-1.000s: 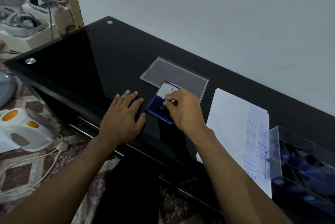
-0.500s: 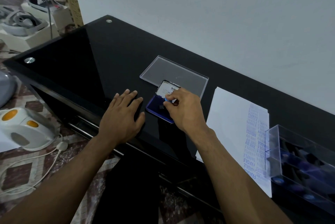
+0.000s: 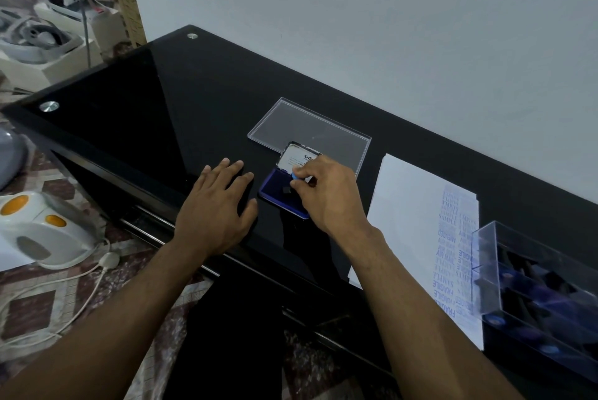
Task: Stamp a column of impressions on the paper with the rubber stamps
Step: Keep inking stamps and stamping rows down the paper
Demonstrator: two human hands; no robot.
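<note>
Rubber stamp (image 3: 295,177): pinched in right hand (image 3: 326,192) fingertips over ink pad (image 3: 278,187); paper (image 3: 417,221) at 3 o'clock, nearer this hand. Left hand (image 3: 215,208) flat, fingers spread.

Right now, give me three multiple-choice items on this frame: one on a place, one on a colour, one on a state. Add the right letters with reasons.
1. Where does the paper lie relative to the ink pad?
A. To its right
B. To its left
C. Under it

2. What colour are the impressions on the paper?
A. Red
B. Blue
C. Green

3. What is the right hand doing?
A. Resting flat on the table
B. Pinching a stamp over the ink pad
C. Lifting the paper

Answers: 1 A, the sheet lies right of the pad. 2 B, the printed words are blue. 3 B, its fingers curl round a small blue-topped stamp above the pad; the left hand is the flat one.
</note>
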